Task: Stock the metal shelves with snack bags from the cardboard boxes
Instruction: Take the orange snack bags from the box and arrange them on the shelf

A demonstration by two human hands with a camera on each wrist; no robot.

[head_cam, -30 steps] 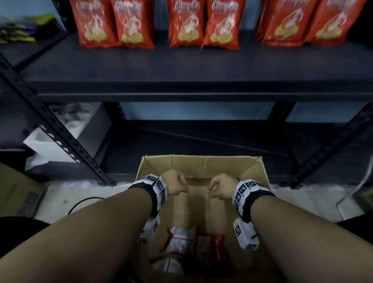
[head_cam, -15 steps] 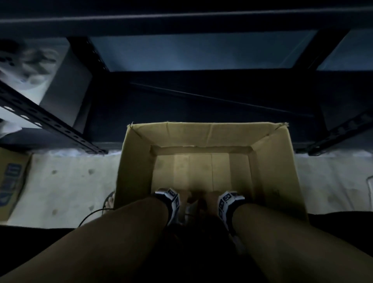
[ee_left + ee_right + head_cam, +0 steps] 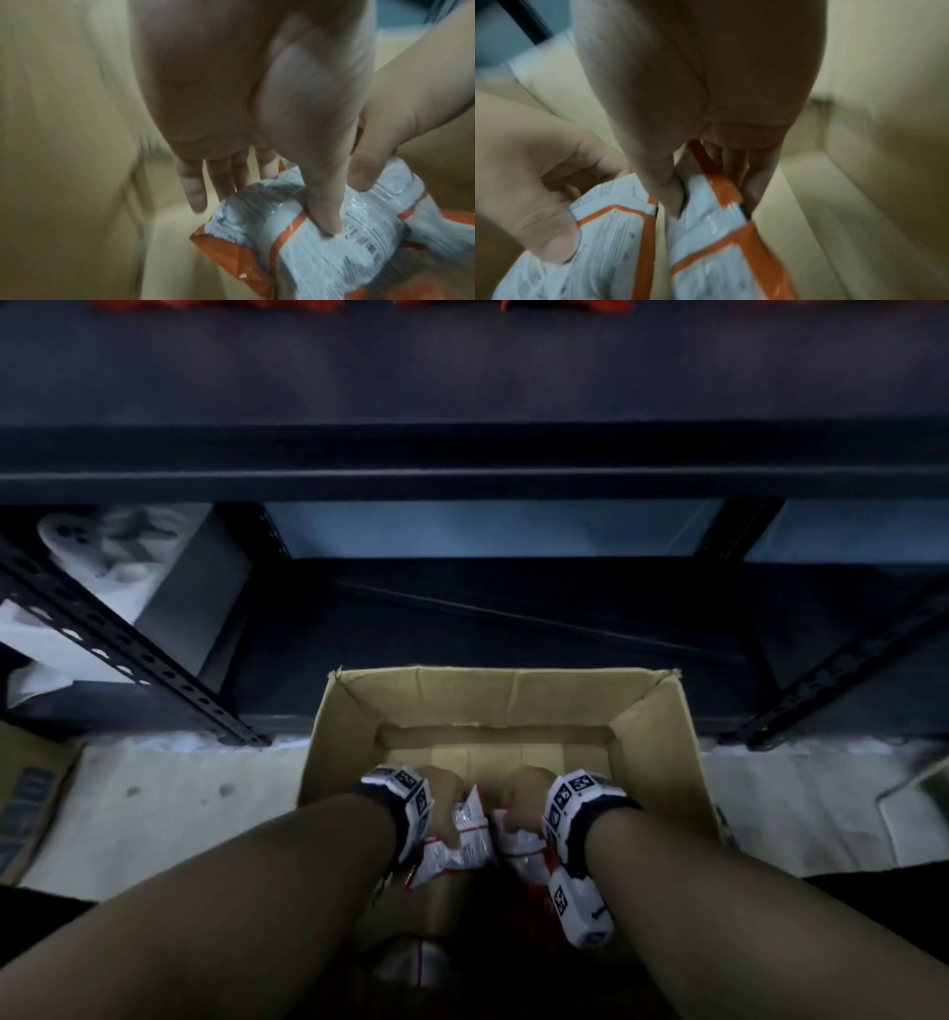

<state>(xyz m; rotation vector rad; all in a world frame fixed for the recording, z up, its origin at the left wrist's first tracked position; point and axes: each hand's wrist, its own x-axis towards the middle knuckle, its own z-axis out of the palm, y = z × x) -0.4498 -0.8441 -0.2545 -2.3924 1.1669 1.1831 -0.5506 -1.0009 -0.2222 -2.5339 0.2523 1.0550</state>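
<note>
A pale concrete floor (image 3: 154, 814) runs under dark metal shelves (image 3: 462, 474), and the open cardboard box (image 3: 662, 752) stands on it just in front of them. Inside the box, the left hand (image 3: 441, 801) has its thumb pressed on the white printed back of a snack bag (image 3: 464, 839), fingers behind it. Just beside it, the right hand (image 3: 524, 796) pinches the crimped top of a second bag (image 3: 526, 847), thumb on one face, fingers curled behind. Another bag (image 3: 416, 963) lies lower in the box, nearer the person. Red bags show at the upper shelf's back edge. The bags look light, crinkly and slick, and the contents are probably brittle; the flat top seam seems the safest hold, squeezing the belly risks crushing.
</note>
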